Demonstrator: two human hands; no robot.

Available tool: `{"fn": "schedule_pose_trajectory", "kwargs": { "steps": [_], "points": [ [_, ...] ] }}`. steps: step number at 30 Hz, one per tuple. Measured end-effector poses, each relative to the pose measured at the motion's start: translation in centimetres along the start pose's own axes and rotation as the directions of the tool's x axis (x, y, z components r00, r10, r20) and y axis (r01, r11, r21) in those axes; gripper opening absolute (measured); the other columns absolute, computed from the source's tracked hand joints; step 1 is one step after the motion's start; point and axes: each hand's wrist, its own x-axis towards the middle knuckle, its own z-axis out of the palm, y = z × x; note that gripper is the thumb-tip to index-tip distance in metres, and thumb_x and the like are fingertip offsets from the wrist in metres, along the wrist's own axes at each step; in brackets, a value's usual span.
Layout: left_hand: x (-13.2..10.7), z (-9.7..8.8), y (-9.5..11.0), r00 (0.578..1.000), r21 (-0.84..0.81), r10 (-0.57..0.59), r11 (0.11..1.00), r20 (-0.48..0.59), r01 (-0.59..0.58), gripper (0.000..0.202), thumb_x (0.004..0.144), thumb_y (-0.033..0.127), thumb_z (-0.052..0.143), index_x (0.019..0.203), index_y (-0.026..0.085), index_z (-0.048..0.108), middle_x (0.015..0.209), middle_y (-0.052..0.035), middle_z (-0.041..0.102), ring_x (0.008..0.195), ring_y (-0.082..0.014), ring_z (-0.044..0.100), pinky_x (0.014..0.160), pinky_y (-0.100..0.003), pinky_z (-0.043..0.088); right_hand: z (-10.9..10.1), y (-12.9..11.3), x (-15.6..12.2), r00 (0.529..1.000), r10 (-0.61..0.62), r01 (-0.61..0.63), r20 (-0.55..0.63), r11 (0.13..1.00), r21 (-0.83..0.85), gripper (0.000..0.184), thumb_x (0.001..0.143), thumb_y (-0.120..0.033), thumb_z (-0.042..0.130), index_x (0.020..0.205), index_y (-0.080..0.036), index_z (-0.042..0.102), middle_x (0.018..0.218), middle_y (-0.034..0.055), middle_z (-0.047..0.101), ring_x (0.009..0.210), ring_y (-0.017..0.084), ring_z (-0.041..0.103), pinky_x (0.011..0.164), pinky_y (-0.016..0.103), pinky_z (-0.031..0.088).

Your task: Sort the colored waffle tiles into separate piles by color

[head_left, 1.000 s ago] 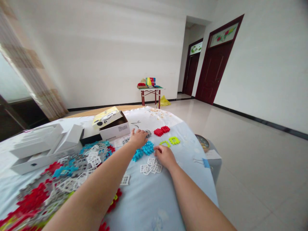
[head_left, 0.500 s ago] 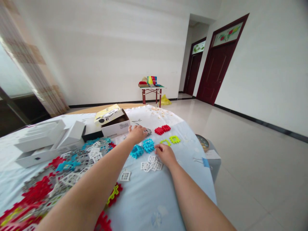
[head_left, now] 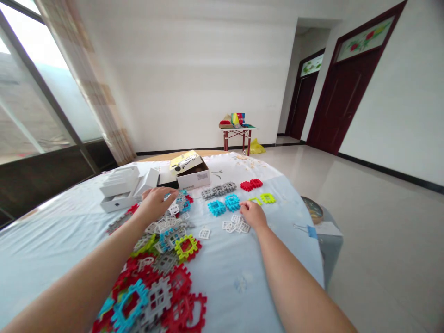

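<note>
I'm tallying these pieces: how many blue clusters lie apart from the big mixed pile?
2. The first blue cluster is beside the right hand; the second blue cluster lies just left of it. The forearms may hide more.

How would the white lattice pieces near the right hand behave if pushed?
The white lattice pieces look light, given their open grids. Lying mostly flat, they'd likely slide rather than roll. Loosely overlapping, they may scatter.

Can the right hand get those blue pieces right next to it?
Probably yes. The right hand is just beside the blue pieces, with nothing visible between them.
</note>
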Motion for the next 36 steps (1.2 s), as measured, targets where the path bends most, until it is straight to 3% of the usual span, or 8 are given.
{"fn": "schedule_pose_trajectory", "kwargs": {
  "steps": [3,8,11,15,19,25,32,36],
  "points": [
    [-2.1,-0.9,-1.4,0.998,0.015,-0.048,0.999,0.033,0.048,0.043,0.077,0.049,0.032,0.091,0.024,0.064,0.094,-0.0013,0.067,0.089,-0.0201,0.057,0.087,-0.032,0.034,0.2,0.1,0.0,1.000,0.000,0.000,-0.010,1.000,-0.016,0.025,0.076,-0.024,0.044,0.091,-0.022,0.064,0.084,0.0022,0.067,0.077,0.014,0.059,0.068,0.022,0.041],
    [-3.6,-0.6,-1.8,0.997,0.028,0.006,1.000,0.078,-0.008,0.042,0.077,0.048,0.033,0.091,0.025,0.065,0.099,-0.0020,0.066,0.096,-0.0206,0.055,0.091,-0.033,0.030,0.2,0.1,0.0,1.000,-0.004,0.003,-0.019,1.000,-0.026,0.026,0.076,-0.025,0.044,0.091,-0.021,0.064,0.084,0.0032,0.067,0.077,0.014,0.059,0.069,0.022,0.041],
    [-3.5,0.3,-1.8,0.992,0.088,0.022,0.996,0.128,-0.033,0.040,0.078,0.047,0.033,0.091,0.025,0.065,0.100,-0.0020,0.066,0.096,-0.0209,0.054,0.093,-0.035,0.029,0.2,0.0,-0.1,1.000,-0.001,0.000,-0.022,0.999,-0.033,0.026,0.076,-0.025,0.044,0.091,-0.022,0.064,0.082,0.0029,0.067,0.077,0.015,0.059,0.068,0.023,0.041],
    [-2.6,1.9,-2.3,0.987,0.179,-0.043,0.984,0.157,0.014,0.038,0.076,0.046,0.037,0.093,0.027,0.064,0.102,-0.0039,0.065,0.099,-0.0239,0.052,0.094,-0.041,0.025,0.2,0.0,-0.2,0.999,-0.012,0.011,-0.031,0.999,-0.031,0.025,0.076,-0.026,0.043,0.089,-0.022,0.065,0.082,0.0025,0.067,0.077,0.014,0.059,0.069,0.023,0.041],
    [-1.6,3.5,-2.6,0.986,0.205,-0.062,0.978,0.155,0.029,0.035,0.070,0.045,0.045,0.093,0.028,0.064,0.102,-0.0068,0.063,0.101,-0.0277,0.050,0.094,-0.048,0.020,0.3,0.1,0.0,0.999,-0.008,0.007,-0.038,1.000,-0.023,0.025,0.076,-0.025,0.044,0.089,-0.022,0.064,0.080,0.0014,0.067,0.075,0.014,0.059,0.068,0.022,0.042],
    [-0.8,4.6,-3.2,0.981,0.222,-0.039,0.975,0.191,-0.004,0.030,0.067,0.040,0.049,0.088,0.028,0.066,0.101,-0.0069,0.063,0.101,-0.0289,0.048,0.094,-0.051,0.017,0.5,0.4,0.3,0.999,0.016,-0.017,-0.049,1.000,-0.016,0.024,0.074,-0.025,0.045,0.089,-0.022,0.065,0.080,0.0010,0.067,0.074,0.013,0.059,0.068,0.021,0.042],
    [-0.8,2.4,-3.0,0.988,0.162,-0.005,0.987,0.156,-0.021,0.041,0.077,0.047,0.031,0.080,0.026,0.067,0.089,-0.0063,0.063,0.088,-0.0258,0.053,0.081,-0.040,0.033,0.1,0.5,-0.2,0.998,-0.004,0.009,-0.062,0.997,0.082,0.028,0.074,-0.023,0.042,0.092,-0.018,0.063,0.072,0.0010,0.066,0.069,0.013,0.059,0.068,0.023,0.043],
    [-0.6,1.1,0.2,0.953,-0.144,0.090,0.988,0.288,-0.050,0.045,0.076,0.051,0.030,0.070,0.020,0.063,0.061,-0.0006,0.058,0.060,-0.0158,0.051,0.057,-0.026,0.035,-0.3,0.6,-0.6,0.993,0.023,-0.010,-0.115,0.994,0.112,0.030,0.074,-0.024,0.041,0.094,-0.016,0.062,0.073,0.0018,0.066,0.068,0.013,0.059,0.069,0.023,0.044]
  ]
}}
